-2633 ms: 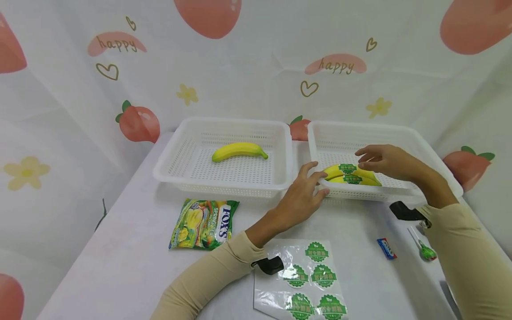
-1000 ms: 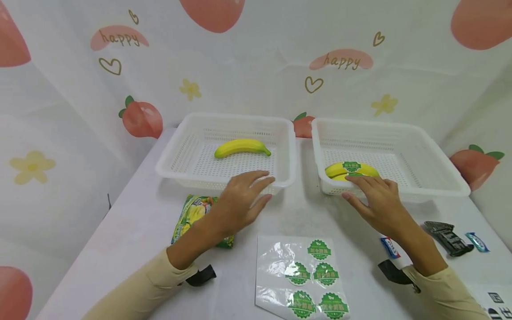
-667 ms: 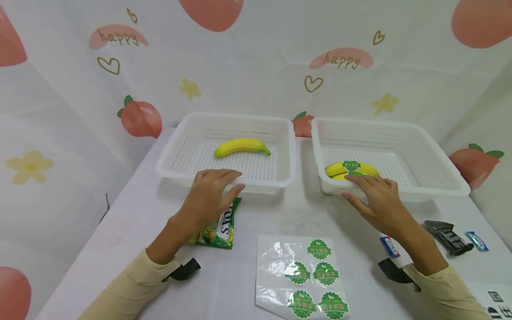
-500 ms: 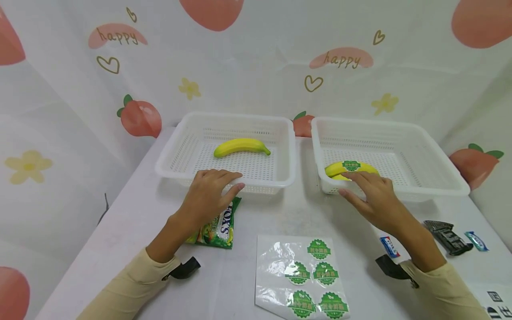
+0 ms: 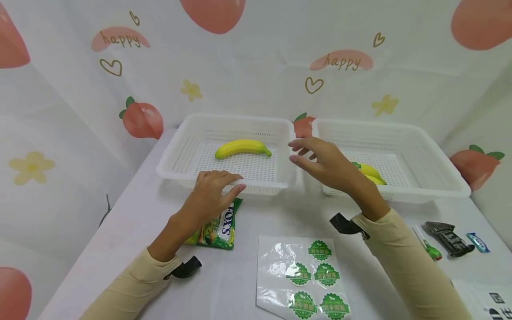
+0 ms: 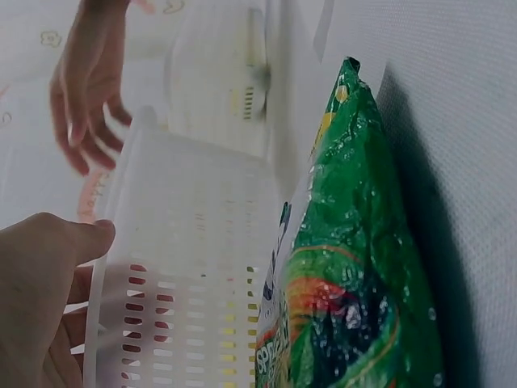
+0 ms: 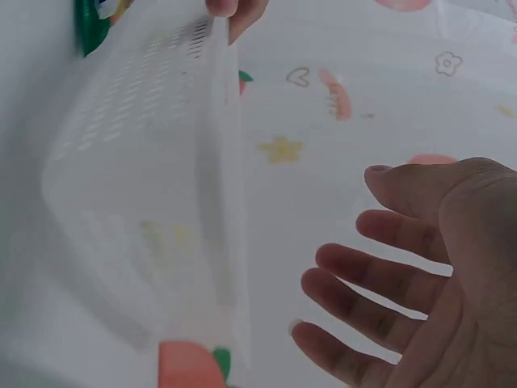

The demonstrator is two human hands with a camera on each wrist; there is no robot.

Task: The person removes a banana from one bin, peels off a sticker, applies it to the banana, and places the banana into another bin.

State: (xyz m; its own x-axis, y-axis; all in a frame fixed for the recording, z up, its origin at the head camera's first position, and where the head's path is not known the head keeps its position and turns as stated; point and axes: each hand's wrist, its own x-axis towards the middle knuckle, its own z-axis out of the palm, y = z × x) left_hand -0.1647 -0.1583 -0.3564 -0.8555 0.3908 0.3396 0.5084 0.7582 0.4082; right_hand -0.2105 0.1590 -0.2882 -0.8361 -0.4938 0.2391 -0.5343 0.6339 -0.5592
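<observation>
From the head view, the left hand [image 5: 212,191] rests with curled fingers over the near rim of the left basket [image 5: 176,153], gripping it, with the thumb on the outer wall. A bare banana [image 5: 242,148] lies on this basket's floor toward 12 o'clock from that hand; its long axis runs from 9 to 3 o'clock, with the dark stem tip at 3. There is open floor all around it, most of it on the near side. The right hand [image 5: 326,164] hovers with fingers spread and loose, holding nothing, above the gap between the left basket and the right basket [image 5: 424,146], its fingertips pointing to 9 o'clock toward the banana. Behind its wrist, two stickered bananas [image 5: 370,173] lie in the near left corner of the right basket. A green candy bag [image 5: 218,224] lies on the table [image 5: 120,249] just under the left hand, and a sticker sheet [image 5: 304,278] lies at 6 o'clock, between the forearms.

From the left wrist view, the left hand's thumb [image 6: 56,242] presses the basket rim, the candy bag [image 6: 347,307] sits beside the basket wall, and the right hand [image 6: 85,89] hangs spread at 11 o'clock.

From the right wrist view, the right hand [image 7: 412,275] is relaxed and empty, and the left basket wall [image 7: 145,186] stands at 9 o'clock, blurred.
</observation>
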